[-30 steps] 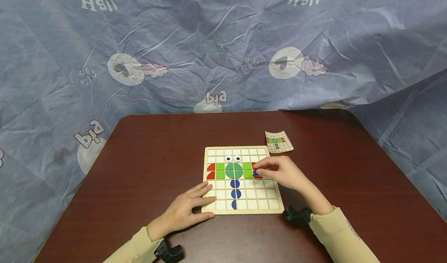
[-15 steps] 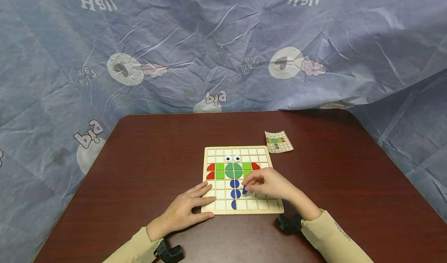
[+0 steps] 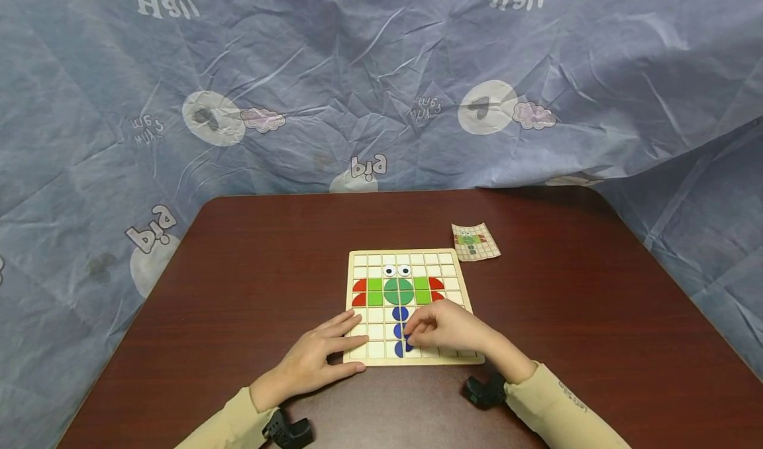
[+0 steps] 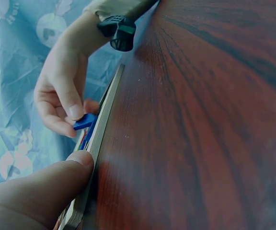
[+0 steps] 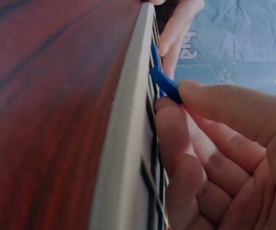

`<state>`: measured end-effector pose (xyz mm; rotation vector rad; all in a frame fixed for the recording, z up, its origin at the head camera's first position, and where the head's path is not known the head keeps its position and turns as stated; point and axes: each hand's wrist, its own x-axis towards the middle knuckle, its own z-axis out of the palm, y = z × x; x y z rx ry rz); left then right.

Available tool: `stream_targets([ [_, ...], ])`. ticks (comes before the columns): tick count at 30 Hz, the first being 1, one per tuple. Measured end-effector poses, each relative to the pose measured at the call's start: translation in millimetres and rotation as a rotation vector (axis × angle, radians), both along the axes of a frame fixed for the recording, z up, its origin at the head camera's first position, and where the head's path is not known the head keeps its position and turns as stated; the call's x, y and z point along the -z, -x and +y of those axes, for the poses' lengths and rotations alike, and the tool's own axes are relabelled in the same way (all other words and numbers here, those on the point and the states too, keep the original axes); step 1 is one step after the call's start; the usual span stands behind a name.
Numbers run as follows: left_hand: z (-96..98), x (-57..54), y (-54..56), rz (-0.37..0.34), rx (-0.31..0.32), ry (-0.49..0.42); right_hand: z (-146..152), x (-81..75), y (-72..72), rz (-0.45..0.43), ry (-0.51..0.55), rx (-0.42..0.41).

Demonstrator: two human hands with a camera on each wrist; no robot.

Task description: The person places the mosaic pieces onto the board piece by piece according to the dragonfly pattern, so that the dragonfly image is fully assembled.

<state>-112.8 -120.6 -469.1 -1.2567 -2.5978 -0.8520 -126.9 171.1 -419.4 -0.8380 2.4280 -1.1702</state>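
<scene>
A pale wooden grid board [image 3: 444, 259] lies on the table, bearing red, green and blue pieces and two eye pieces. My right hand [image 3: 450, 328] pinches a blue rounded piece [image 5: 166, 84] between thumb and fingers, tilted over the bottom row. Beside it in that row sits a blue half-circle [image 3: 399, 349]. More blue half-circles form circles in the two rows above, partly covered by my fingers. My left hand [image 3: 310, 355] rests with spread fingers on the board's left front corner; its thumb [image 4: 83, 160] touches the edge in the left wrist view.
A small picture card [image 3: 476, 242] printed with a similar gridded figure lies just beyond the board's far right corner. The dark red wooden table [image 3: 268, 257] extends around the board. A blue patterned cloth [image 3: 334, 71] hangs behind it.
My right hand has moved from the red pieces at the board's right toward the front middle, carrying the blue piece to the bottom row. My left hand has stayed in place.
</scene>
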Motion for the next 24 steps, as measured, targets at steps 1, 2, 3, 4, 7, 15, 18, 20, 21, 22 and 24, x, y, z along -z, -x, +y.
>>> stream_targets([
  [1, 0.0, 0.0, 0.1, 0.001, 0.000, -0.002, -0.7, 0.3, -0.4, 0.001, -0.006, -0.002],
  [2, 0.1, -0.1, 0.2, 0.003, 0.001, -0.003, -1.3, 0.2, -0.8, 0.000, -0.011, -0.004],
  [3, 0.1, 0.0, 0.3, 0.005, 0.002, -0.004, -1.9, 0.3, -1.2, 0.001, -0.015, -0.006],
  [4, 0.1, 0.0, 0.4, 0.007, 0.003, -0.005, -2.1, 0.5, -1.5, 0.003, -0.018, -0.006],
  [7, 0.0, 0.2, 0.5, 0.009, 0.005, -0.003, -2.8, 0.0, -2.4, 0.008, -0.020, -0.006],
  [15, -0.2, -0.3, -0.3, -0.009, 0.002, -0.001, -4.3, -1.5, -4.8, 0.019, -0.059, -0.002],
  [18, -0.2, -1.0, -0.8, -0.018, 0.000, 0.002, -5.0, -2.4, -6.5, 0.011, -0.072, 0.011],
  [20, -0.2, -1.3, -1.0, -0.023, -0.001, 0.003, -5.8, -3.1, -7.6, 0.009, -0.084, 0.020],
  [21, -0.2, -1.5, -1.0, -0.026, -0.001, 0.003, -6.0, -3.0, -7.9, 0.013, -0.087, 0.022],
  [22, -0.3, -1.7, -1.0, -0.027, -0.001, 0.004, -6.3, -2.9, -8.0, 0.017, -0.089, 0.023],
  [24, -0.4, -2.0, -0.9, -0.028, -0.001, 0.005, -6.7, -2.6, -8.5, 0.021, -0.094, 0.024],
])
